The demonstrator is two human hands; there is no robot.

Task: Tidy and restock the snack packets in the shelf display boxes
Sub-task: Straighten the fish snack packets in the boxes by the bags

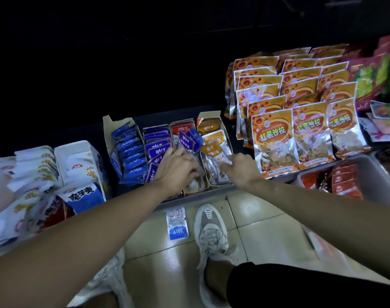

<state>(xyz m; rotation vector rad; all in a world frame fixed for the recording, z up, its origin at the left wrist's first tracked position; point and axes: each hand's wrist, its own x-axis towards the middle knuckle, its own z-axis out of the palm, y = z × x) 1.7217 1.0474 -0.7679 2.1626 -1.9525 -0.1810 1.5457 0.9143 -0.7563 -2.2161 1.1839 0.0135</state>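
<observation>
Fingers (190, 168) of the left hand (176, 167) clasped a fanned bundle of purple packets (187, 138) in a cardboard display box (193, 192); right hand (240, 168) touched an orange packet (211, 148) beyond, hold indeterminate; packets were judged light, limp, slick film, best pinched at the sealed top edge.

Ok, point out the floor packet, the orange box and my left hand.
floor packet (177, 223), head view, printed face
orange box (209, 118), head view, back flap
left hand (175, 169), head view, its back
</observation>
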